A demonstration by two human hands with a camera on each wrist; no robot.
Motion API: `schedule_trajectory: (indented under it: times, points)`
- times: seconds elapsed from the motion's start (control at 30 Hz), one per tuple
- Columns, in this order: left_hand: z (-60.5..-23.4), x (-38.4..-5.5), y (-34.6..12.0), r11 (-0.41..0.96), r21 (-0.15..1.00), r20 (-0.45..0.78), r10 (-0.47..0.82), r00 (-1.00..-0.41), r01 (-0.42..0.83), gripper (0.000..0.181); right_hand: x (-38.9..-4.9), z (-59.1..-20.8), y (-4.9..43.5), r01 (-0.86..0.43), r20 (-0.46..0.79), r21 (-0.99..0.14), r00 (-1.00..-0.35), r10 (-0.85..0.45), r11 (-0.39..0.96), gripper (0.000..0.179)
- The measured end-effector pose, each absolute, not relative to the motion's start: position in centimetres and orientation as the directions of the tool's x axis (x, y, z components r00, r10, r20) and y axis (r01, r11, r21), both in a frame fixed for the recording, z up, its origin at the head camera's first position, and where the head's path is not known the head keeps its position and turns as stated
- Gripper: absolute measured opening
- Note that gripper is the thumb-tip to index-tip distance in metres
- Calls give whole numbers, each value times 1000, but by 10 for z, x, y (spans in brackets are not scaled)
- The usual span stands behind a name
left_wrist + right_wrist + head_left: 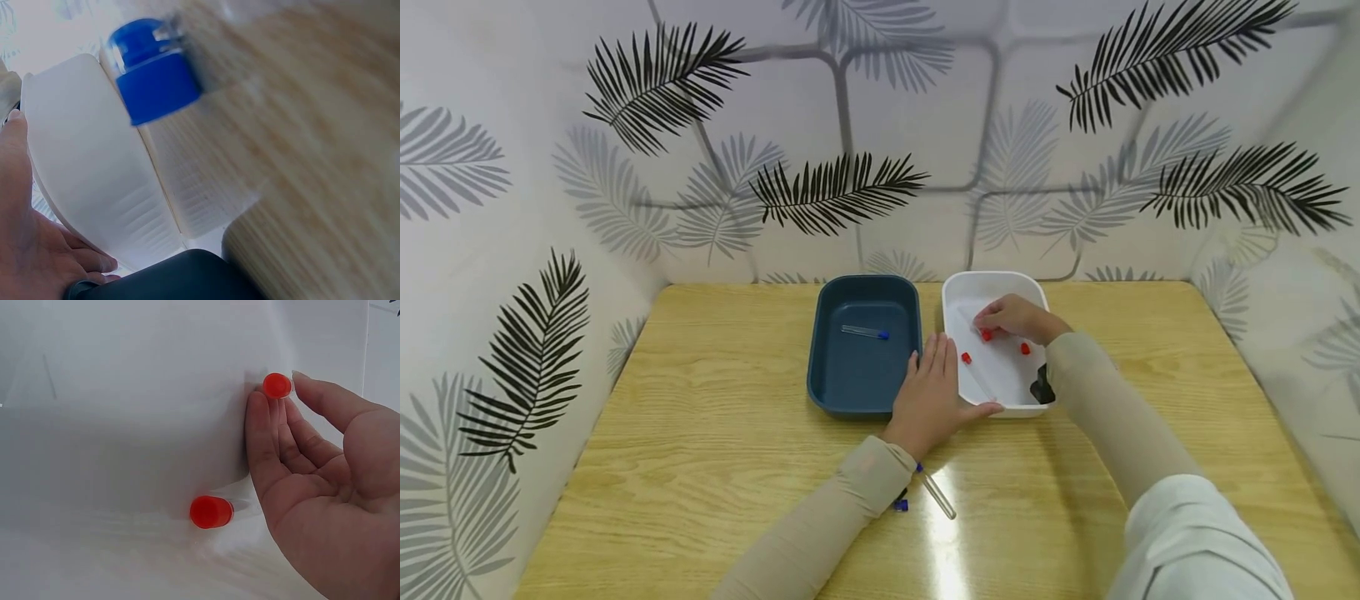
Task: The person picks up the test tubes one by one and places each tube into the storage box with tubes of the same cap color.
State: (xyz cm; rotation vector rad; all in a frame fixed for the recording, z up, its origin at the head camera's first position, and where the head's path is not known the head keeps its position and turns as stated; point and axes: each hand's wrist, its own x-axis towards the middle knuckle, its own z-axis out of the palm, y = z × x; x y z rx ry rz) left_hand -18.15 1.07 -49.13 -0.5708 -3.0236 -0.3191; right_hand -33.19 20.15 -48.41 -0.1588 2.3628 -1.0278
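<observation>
My right hand (1017, 318) reaches into the white tray (1000, 410). Thumb and fingers pinch a clear test tube with a red cap (277, 385), the cap showing between the fingertips. Just below in the right wrist view lies another red-capped tube (211, 512). Two more red caps show in the head view, one (966, 358) on a tube near the tray's left side and one (1025, 349) by the right wrist. My left hand (928, 400) rests with straight fingers along the white tray's near left rim, thumb stretched along the front edge.
A dark blue tray (850, 412) stands left of the white one, holding a blue-capped tube (865, 332). On the wooden table, a blue-capped tube (936, 493) and another blue cap (901, 505) lie beside the left forearm, partly hidden. A patterned wall rises behind.
</observation>
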Motion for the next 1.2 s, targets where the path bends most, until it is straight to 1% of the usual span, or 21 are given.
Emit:
schedule_trajectory:
  times: [0.27, 0.57, 0.77, 0.93, 1.2]
  points:
    - [-492, -182, 11, 910, 197, 86, 355, -931, 365, 117, -330, -487, 199, 113, -437, -669, -859, -266, 734, 31]
    - [-491, -181, 11, 912, 197, 67, 353, -933, 359, 117, -327, -485, 197, 80, -426, -639, -865, -266, 765, 31]
    - [-489, -178, 11, 912, 198, 68, 354, -933, 360, 116, -327, -487, 196, 62, -413, -652, -865, -285, 756, 32]
    - [-488, -175, 11, 912, 208, 48, 351, -935, 353, 116, -325, -489, 195, 80, -427, -650, -861, -276, 756, 31]
    - [-486, -178, 11, 909, 208, 74, 354, -932, 361, 116, -327, -484, 195, 91, -423, -665, -864, -274, 741, 32]
